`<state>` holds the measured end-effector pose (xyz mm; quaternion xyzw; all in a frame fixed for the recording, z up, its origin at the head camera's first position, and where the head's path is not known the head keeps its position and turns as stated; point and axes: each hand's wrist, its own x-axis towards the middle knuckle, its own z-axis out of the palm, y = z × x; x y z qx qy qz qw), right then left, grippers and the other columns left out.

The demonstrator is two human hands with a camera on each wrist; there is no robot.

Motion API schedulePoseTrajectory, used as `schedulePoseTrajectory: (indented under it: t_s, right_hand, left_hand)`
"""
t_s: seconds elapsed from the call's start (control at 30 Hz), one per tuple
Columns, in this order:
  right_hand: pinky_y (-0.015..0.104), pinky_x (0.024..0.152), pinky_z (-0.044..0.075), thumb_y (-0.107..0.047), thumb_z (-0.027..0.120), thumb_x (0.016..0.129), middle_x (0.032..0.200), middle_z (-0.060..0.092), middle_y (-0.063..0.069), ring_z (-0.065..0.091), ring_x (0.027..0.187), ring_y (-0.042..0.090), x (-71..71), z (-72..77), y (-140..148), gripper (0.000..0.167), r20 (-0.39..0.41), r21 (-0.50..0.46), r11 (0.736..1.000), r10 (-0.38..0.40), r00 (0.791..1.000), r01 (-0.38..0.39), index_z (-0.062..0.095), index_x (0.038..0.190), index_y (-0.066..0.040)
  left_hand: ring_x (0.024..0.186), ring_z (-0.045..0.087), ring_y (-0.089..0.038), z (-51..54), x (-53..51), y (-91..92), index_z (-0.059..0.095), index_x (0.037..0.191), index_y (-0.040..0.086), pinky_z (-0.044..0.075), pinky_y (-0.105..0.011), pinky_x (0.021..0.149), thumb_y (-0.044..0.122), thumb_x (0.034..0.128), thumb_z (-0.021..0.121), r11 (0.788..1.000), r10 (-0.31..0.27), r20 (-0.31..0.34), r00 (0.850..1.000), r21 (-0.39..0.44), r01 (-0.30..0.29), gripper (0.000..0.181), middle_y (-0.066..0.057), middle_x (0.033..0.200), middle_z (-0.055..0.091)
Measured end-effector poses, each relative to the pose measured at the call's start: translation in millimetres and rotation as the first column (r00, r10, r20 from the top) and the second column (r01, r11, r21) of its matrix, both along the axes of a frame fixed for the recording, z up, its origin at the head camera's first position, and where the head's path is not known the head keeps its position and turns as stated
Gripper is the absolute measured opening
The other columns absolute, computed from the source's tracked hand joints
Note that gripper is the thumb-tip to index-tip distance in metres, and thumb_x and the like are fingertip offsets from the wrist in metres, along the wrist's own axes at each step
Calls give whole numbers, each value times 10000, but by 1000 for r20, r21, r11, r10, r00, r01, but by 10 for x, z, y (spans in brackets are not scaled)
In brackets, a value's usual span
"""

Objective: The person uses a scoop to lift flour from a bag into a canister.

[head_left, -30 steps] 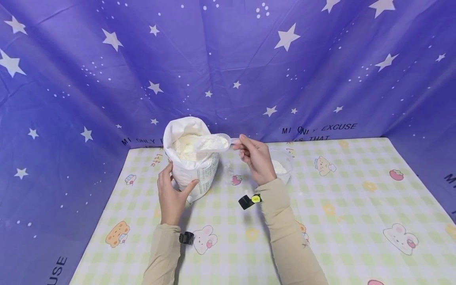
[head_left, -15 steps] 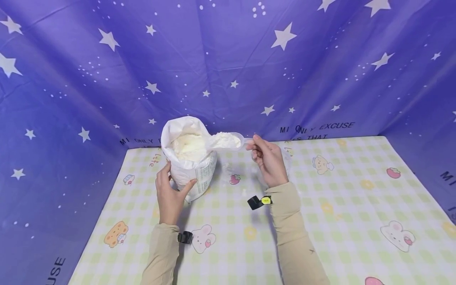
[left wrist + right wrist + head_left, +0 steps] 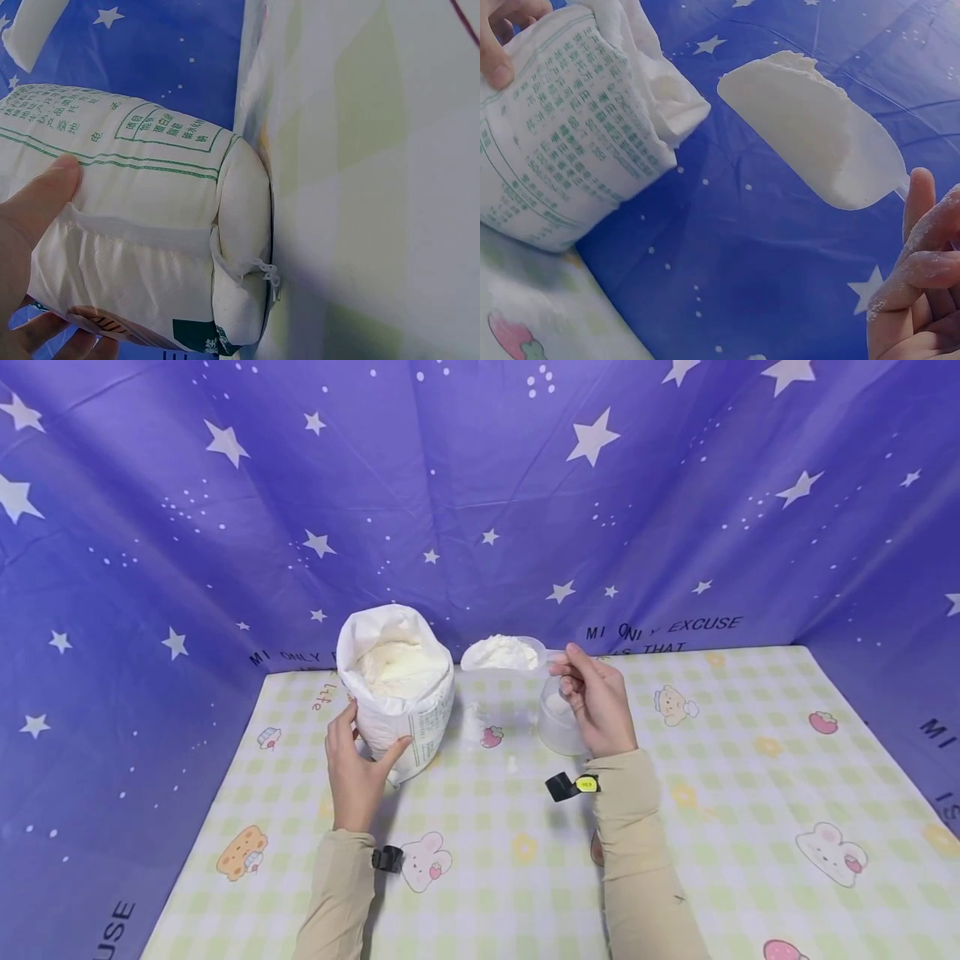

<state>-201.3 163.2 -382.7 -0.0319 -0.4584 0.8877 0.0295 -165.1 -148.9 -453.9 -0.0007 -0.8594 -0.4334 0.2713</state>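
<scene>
An open white bag [image 3: 429,727] of pale powder stands upright at the back left of the table. My left hand [image 3: 358,772] grips its lower left side, thumb across the front; the left wrist view shows the thumb on the printed bag [image 3: 142,195]. My right hand [image 3: 600,706] pinches the handle of a clear scoop [image 3: 504,653] heaped with white powder, in the air right of the bag. In the right wrist view the scoop [image 3: 817,135] is apart from the bag's mouth, and powder dusts the fingers [image 3: 922,262].
A clear bowl [image 3: 558,727] with white powder stands partly behind my right hand. A small clear item, too faint to identify, lies between bag and bowl. A checked cloth [image 3: 480,893] covers the table, and a blue star-printed curtain [image 3: 450,468] hangs behind it.
My right hand has moved right, carrying the loaded scoop from over the bag's mouth to beside it. My left hand has kept its grip on the bag.
</scene>
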Motion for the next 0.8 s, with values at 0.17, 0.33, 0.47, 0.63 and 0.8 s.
schedulePoseTrajectory:
  t_s: [0.17,0.33,0.47,0.63,0.8]
  right_hand:
    - [111,415,335,-199,581,1009,723,692,6,492,552,51,15,-17,96,263,-3,-12,1000,-12,1000,12,745,846,-73]
    - [114,402,303,-200,587,1006,723,690,6,486,551,50,36,-51,204,261,-4,-35,999,-23,1000,23,747,848,-67]
    - [126,406,293,-201,590,1004,730,682,10,478,559,55,47,-102,273,256,-3,-63,997,-39,999,38,742,856,-57]
    - [130,403,312,-194,583,1008,732,680,17,489,556,58,74,-167,332,259,11,-94,995,-33,999,34,737,863,-45]
    - [125,398,322,-188,593,1002,726,683,21,500,552,57,100,-148,365,251,-7,-104,994,-41,999,40,745,862,-46]
  left_hand:
    - [1279,437,-299,6,-1,0,424,1436,53,456,-401,1113,281,741,885,1000,-2,7,1000,0,2,864,-160,1374,473]
    - [1280,435,-302,9,1,-2,427,1434,55,458,-421,1110,276,736,888,1000,2,11,1000,2,-2,865,-161,1376,472]
    - [1288,432,-295,2,2,-7,426,1435,60,454,-399,1115,273,737,888,1000,7,22,1000,-2,-7,864,-154,1386,468]
    - [1300,425,-294,-6,7,-2,427,1435,63,451,-404,1118,267,739,887,1000,4,26,1000,4,-4,859,-149,1402,463]
    - [1309,422,-282,-1,-4,-1,420,1441,49,444,-404,1128,264,738,887,1000,1,18,1000,11,-2,871,-150,1401,462]
